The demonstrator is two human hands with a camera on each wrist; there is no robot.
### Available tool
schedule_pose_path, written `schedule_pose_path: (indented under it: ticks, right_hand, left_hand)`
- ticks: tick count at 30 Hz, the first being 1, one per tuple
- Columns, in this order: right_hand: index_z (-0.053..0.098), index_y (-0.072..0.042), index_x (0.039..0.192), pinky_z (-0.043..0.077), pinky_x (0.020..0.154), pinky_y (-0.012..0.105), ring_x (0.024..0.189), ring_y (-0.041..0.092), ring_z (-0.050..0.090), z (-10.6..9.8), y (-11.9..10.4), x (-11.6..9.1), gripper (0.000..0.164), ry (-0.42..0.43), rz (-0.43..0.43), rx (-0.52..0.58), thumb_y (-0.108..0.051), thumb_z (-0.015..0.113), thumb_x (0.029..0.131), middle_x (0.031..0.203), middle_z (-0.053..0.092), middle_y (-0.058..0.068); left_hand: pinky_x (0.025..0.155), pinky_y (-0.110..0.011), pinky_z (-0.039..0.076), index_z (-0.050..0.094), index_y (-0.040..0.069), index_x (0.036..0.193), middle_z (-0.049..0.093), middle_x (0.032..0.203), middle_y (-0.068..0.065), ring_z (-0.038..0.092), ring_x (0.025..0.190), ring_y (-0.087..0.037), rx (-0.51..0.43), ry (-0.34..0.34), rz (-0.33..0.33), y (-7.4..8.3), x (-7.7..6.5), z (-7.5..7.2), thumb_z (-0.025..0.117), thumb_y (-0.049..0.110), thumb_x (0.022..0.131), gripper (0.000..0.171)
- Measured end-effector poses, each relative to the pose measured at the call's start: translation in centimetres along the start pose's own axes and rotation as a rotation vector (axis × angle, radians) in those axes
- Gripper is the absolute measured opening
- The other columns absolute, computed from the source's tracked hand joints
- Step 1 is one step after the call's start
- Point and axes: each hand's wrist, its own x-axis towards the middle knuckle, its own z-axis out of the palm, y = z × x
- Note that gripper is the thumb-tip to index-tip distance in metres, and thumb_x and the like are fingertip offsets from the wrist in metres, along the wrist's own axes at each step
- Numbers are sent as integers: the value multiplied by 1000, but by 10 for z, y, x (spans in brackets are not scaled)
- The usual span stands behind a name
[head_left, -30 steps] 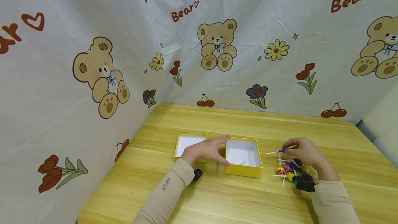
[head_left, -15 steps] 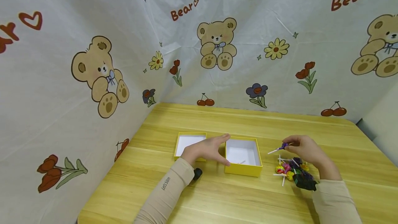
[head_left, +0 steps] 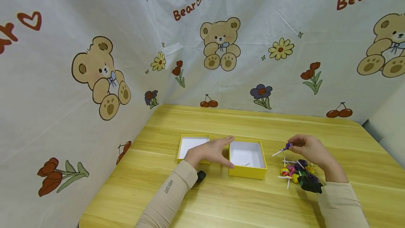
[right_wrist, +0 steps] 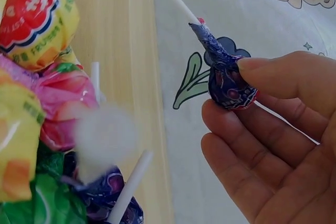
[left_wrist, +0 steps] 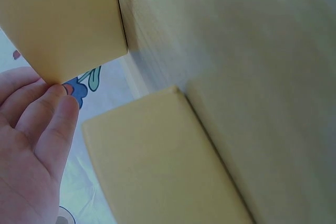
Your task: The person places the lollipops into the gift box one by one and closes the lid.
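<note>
My left hand (head_left: 213, 151) holds the open yellow box (head_left: 246, 172) at its left side, thumb by the near corner and fingers by the far one. In the left wrist view fingertips (left_wrist: 67, 106) touch the box's lower edge; the thumb is out of sight there. A short white stick (head_left: 246, 165) shows inside the white-lined box. My right hand (head_left: 308, 150) pinches a purple-wrapped lollipop (right_wrist: 231, 82) by its head between thumb and fingers, the white stick pointing left. Below that hand lies a pile of lollipops (head_left: 291, 170) in red, yellow, pink, green and purple wrappers.
A shallow yellow lid (head_left: 193, 141) with a white inside lies left of the box, partly behind my left hand. Dark wrist devices (head_left: 310, 185) show at both wrists. Behind the wooden table (head_left: 152, 185) hangs a bear-patterned cloth (head_left: 221, 87).
My right hand has lifted slightly with the purple lollipop, and its stick now tilts lower to the left. The left hand stays on the box.
</note>
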Motion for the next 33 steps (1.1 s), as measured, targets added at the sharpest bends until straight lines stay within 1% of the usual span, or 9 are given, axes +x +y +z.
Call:
schedule_pose_path:
  ticks: [6,8,12,14,17,21,24,26,33]
  right_hand:
    - [60,-1,104,49,64,20,83,10,58,-1,-6,-1,27,14,-5,3,-21,58,86,95,64,12]
    - [60,0,105,50,65,22,84,13,59,-2,-8,-1,28,19,-6,1,-21,58,86,96,64,13]
    - [59,-1,107,52,67,28,90,26,61,-2,-13,-1,31,37,0,2,-23,57,87,100,63,16]
    - [59,-2,108,52,67,29,92,29,60,-3,-14,-2,31,43,2,4,-24,57,87,103,62,17]
    - [58,-3,110,52,67,27,89,17,61,-3,-17,-3,32,49,3,4,-25,56,88,104,62,16]
    - [56,-2,114,50,66,21,82,-4,56,-5,-20,-3,36,47,-9,-1,-27,53,89,105,62,15]
    - [56,-2,115,49,68,18,83,-7,54,-5,-23,-3,37,48,-23,7,-28,53,89,107,62,15]
    - [56,-3,115,49,69,17,84,-7,54,-5,-25,-2,37,51,-33,14,-28,54,88,106,62,15]
    - [58,-6,105,50,67,17,81,0,57,-2,-31,0,27,72,-52,34,-25,59,86,98,63,11]
  left_hand:
    - [107,-35,26,7,28,143,5,149,14,15,136,-11,6,2,2,0,1,0,62,69,61,107]
    - [107,-34,27,7,28,143,5,149,15,15,136,-11,8,4,2,-1,1,1,62,69,61,107]
    - [107,-35,27,7,29,143,5,148,15,15,136,-11,5,6,0,-1,1,1,62,69,61,107]
    - [107,-35,27,7,29,143,4,148,15,15,136,-11,3,6,-2,-1,1,1,62,69,61,106]
    - [107,-35,27,7,29,143,4,149,15,15,136,-11,0,4,-3,-1,1,1,62,69,61,106]
    - [107,-34,27,8,27,143,5,149,13,15,136,-11,-1,4,1,0,1,1,62,68,61,107]
    - [107,-34,26,8,27,143,5,149,13,15,136,-11,-3,4,1,0,1,1,63,68,61,107]
    - [107,-34,26,8,27,143,5,149,13,15,136,-11,-3,4,2,0,1,1,63,68,61,107]
    - [107,-34,27,8,27,143,5,149,14,15,136,-11,-1,5,2,0,0,1,61,69,61,107]
